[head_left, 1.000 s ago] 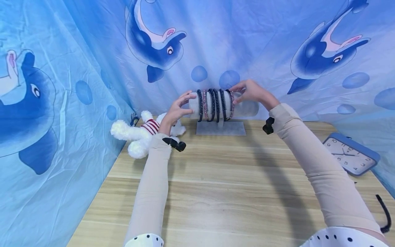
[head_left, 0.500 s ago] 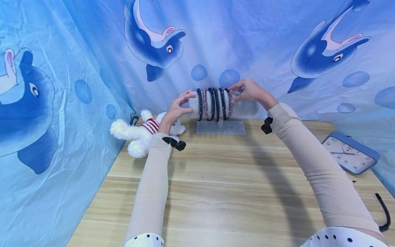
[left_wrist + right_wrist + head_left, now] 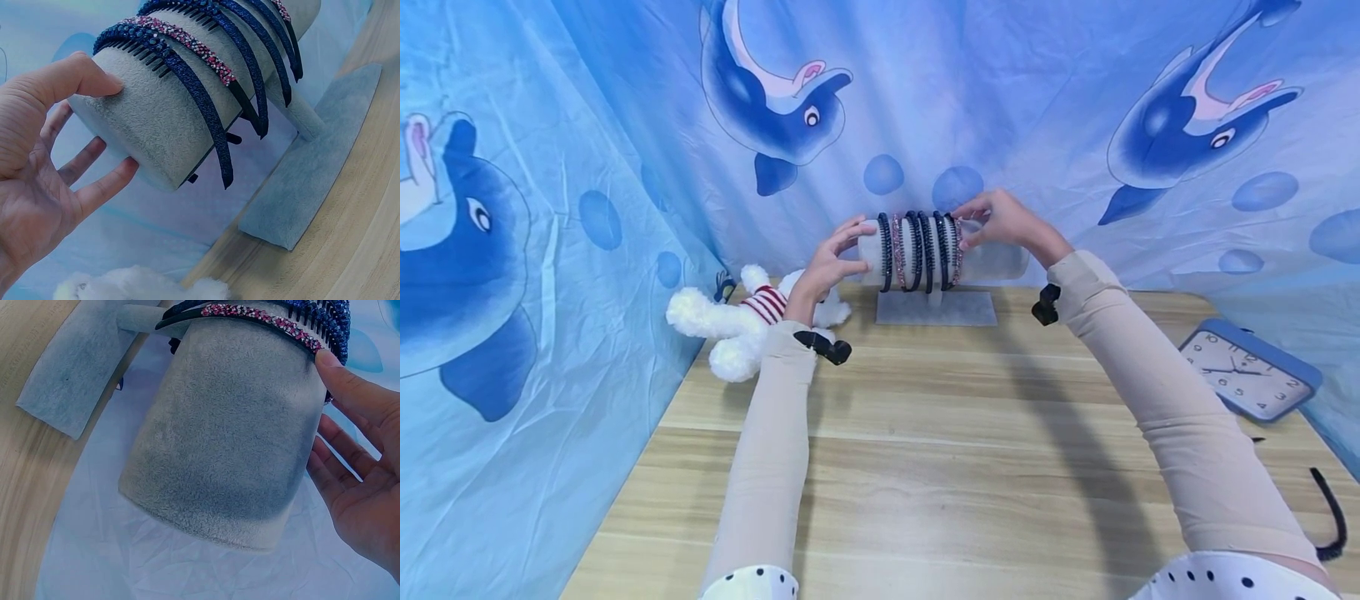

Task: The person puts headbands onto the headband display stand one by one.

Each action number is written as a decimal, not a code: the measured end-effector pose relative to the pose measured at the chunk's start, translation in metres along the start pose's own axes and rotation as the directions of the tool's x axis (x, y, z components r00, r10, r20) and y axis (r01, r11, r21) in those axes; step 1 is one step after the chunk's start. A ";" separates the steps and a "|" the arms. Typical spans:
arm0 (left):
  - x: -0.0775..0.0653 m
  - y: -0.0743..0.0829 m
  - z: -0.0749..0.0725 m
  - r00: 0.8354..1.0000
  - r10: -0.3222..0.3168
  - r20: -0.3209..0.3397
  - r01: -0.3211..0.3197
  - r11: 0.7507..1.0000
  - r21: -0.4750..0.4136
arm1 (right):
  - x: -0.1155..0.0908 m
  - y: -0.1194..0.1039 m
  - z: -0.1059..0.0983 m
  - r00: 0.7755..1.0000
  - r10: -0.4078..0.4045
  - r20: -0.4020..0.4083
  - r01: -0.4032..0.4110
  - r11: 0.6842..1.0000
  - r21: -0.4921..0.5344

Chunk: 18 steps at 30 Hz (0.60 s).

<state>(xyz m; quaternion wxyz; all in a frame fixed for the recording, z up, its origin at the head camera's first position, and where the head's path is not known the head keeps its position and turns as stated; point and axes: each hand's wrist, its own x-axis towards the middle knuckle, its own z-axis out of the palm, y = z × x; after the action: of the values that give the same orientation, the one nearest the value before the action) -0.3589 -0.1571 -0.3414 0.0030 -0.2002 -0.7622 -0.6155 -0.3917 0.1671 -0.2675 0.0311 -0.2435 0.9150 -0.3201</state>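
A grey plush headband display stand (image 3: 996, 261) stands at the table's back, its roll lying sideways above a flat base (image 3: 936, 309). Several dark blue beaded headbands (image 3: 200, 106) and two pink glittery ones sit across the roll. My left hand (image 3: 827, 267) grips the roll's left end, thumb against the plush and fingers round the rim. With my right hand (image 3: 1006, 225) I pinch the rightmost pink headband (image 3: 958, 254) near its top. In the right wrist view the thumb presses that headband's (image 3: 262, 315) edge, while the other fingertips are partly hidden behind the roll.
A white plush toy (image 3: 733, 354) in a red-striped top lies beside my left forearm. On the right are a blue clock (image 3: 1255, 371) and a loose black curved band (image 3: 1332, 517). A dolphin-print curtain (image 3: 1000, 100) hangs right behind the stand.
The rightmost pink headband has slid slightly left along the roll, closer to the dark ones, with my right hand moving along. My left hand keeps its hold on the roll's end.
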 end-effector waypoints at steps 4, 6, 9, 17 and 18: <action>0.000 0.000 -0.001 1.000 0.007 0.001 -0.007 1.000 -0.003 | 0.000 -0.001 0.000 1.000 -0.007 0.003 0.007 1.000 -0.010; 0.000 0.000 -0.001 1.000 0.009 0.002 -0.009 1.000 -0.003 | 0.001 -0.001 0.000 1.000 -0.014 0.003 0.014 1.000 -0.020; 0.001 0.000 0.001 1.000 0.009 0.008 -0.009 1.000 -0.004 | -0.001 0.000 -0.001 1.000 -0.022 0.001 0.022 0.999 -0.031; -0.001 0.000 0.001 1.000 0.023 0.007 -0.023 1.000 -0.007 | -0.010 0.002 -0.006 0.998 -0.045 0.038 0.045 0.999 -0.013; -0.001 0.000 0.001 1.000 0.025 0.006 -0.025 1.000 -0.008 | -0.012 0.002 -0.007 0.998 -0.052 0.047 0.053 0.999 -0.006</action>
<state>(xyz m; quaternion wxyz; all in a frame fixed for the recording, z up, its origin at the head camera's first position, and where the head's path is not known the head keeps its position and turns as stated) -0.3579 -0.1565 -0.3422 0.0074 -0.2116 -0.7574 -0.6177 -0.3829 0.1781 -0.2640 0.0434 -0.2751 0.9084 -0.3118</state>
